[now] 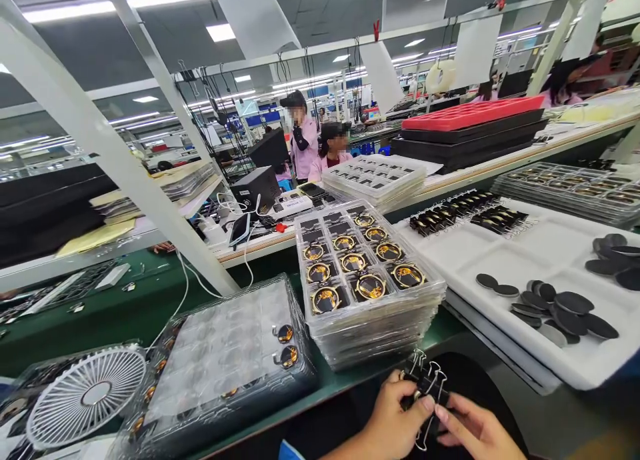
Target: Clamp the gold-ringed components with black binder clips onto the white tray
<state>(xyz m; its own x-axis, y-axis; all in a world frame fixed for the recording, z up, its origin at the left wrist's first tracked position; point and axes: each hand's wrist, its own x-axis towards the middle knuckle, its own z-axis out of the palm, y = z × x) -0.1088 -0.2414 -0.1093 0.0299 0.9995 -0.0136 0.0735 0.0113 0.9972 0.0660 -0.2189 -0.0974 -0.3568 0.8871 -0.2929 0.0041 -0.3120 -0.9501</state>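
Observation:
Black binder clips (429,383) with silver wire handles are clustered between my two hands at the bottom of the head view, below the table's front edge. My left hand (397,413) grips them from the left, its thumb and fingers pressed round them. From the right, my right hand (473,423) pinches the same cluster with thumb and fingers. What lies inside the clips is too small to make out. Just beyond my hands stands a tall stack of clear trays (370,320), its top one holding gold-ringed round parts (371,286) in compartments.
On the right, a white tray (467,253) holds black discs (574,303) and many binder clips (450,213). A plastic-wrapped tray stack (225,353) and a white fan (90,393) are at left. Red and black trays (470,117) sit on the shelf; people in pink (304,143) are beyond.

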